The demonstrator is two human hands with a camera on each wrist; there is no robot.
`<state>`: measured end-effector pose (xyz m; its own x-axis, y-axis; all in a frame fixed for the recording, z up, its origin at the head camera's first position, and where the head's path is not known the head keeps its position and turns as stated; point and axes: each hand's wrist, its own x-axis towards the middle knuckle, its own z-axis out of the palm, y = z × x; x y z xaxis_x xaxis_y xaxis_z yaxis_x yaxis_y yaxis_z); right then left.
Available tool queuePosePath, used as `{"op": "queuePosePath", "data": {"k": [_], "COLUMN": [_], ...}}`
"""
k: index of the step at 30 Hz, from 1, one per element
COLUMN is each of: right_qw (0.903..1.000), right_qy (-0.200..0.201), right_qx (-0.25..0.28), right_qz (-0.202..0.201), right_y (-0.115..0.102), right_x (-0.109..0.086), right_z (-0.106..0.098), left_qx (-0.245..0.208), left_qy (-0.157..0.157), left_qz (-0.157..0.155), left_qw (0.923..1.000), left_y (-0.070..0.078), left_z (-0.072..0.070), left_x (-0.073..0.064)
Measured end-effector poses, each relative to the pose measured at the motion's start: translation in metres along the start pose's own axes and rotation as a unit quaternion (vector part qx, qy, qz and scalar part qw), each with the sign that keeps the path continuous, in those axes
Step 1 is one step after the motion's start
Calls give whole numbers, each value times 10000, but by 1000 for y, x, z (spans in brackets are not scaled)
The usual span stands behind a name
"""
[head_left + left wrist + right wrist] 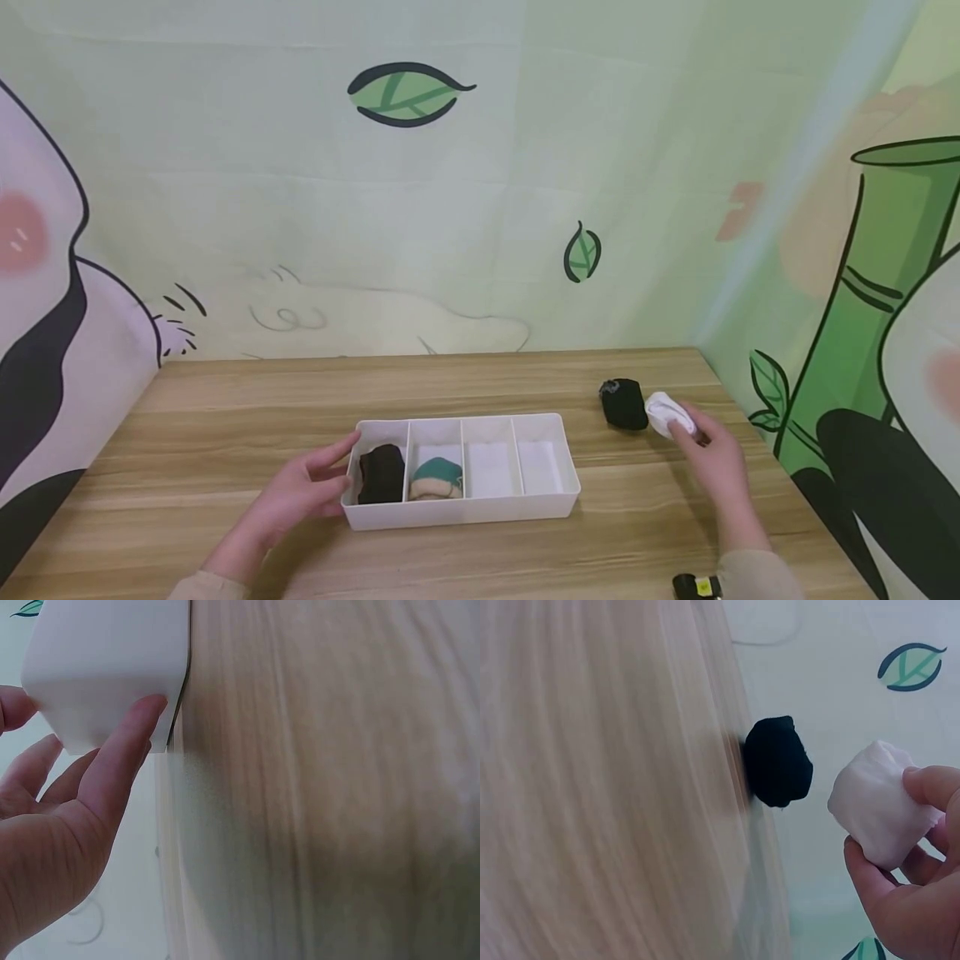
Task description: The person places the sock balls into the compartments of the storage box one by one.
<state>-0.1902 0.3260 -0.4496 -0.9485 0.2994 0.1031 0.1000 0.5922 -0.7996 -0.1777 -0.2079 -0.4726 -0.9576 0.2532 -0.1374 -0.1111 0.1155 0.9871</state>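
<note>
My right hand [716, 462] pinches a white rolled-up sock [667, 414] between thumb and fingers. In the right wrist view the white bundle hangs off the tabletop, beside a black rolled-up sock [778, 761] that sits on the wood. A white divided storage box [465, 512] stands in front of me. Its leftmost compartment holds a dark rolled sock [382, 475], and the one beside it a green and beige rolled sock [437, 479]. With fairly straight, spread fingers, my left hand [303, 487] touches the box's left end; the left wrist view shows fingertips against that wall.
The two right compartments of the box show their bare white floor [542, 467]. A black object with a yellow label [697, 587] is by the right sleeve at the near edge. Printed cloth walls [450, 250] border the wooden table [247, 408] at the back and sides.
</note>
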Motion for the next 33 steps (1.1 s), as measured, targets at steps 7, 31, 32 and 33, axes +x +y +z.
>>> {"op": "queuePosePath", "data": {"k": [7, 31, 32, 33], "right_qw": [9982, 9826, 9817, 9804], "right_qy": [368, 454, 463, 461], "right_qx": [27, 374, 407, 445], "right_qz": [-465, -1763, -1804, -1861], "right_y": [-6, -39, -40, -42], "right_x": [-6, -31, -32, -33], "right_z": [6, 52, 53, 55], "left_qx": [-30, -31, -38, -40], "left_qy": [-24, 34, 25, 17], "left_qz": [2, -58, -54, -48], "left_qw": [10000, 10000, 10000, 10000], "left_y": [-2, -2, -2, -1], "left_z": [0, 0, 0, -1], "left_x": [1, 0, 0, 0]}}
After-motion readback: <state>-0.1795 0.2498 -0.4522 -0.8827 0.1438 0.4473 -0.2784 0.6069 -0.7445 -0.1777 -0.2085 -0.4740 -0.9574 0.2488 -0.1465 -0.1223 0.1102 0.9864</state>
